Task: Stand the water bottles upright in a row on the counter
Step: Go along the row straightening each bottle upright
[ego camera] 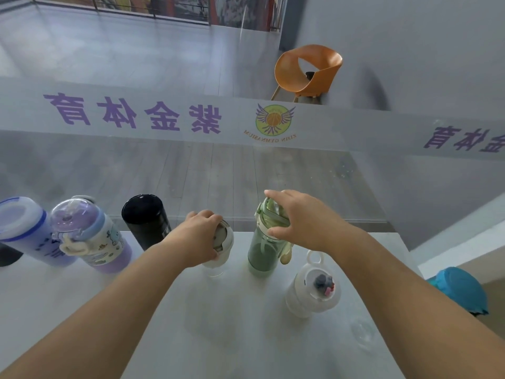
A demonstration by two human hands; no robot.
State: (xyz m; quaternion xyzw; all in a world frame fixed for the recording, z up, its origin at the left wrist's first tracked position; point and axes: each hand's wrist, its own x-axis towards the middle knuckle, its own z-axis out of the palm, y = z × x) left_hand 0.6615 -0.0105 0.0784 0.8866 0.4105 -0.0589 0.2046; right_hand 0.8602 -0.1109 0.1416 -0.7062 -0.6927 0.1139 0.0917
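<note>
While my left hand (200, 237) closes over the lid of the white-lidded clear bottle (220, 251), my right hand (293, 218) grips the top of the green bottle (262, 253) just beside it; both bottles stand upright near the far edge of the tabletop (246, 337). To their left, the black bottle (146, 221), the purple cartoon bottle (93, 236) and the blue-lidded frosted bottle (24, 231) stand in a line along the same edge. Nearer me and to the right, the white bottle (311, 288) with a loop handle stands apart from the row. At the tabletop's right edge I see a teal bottle (461, 289).
</note>
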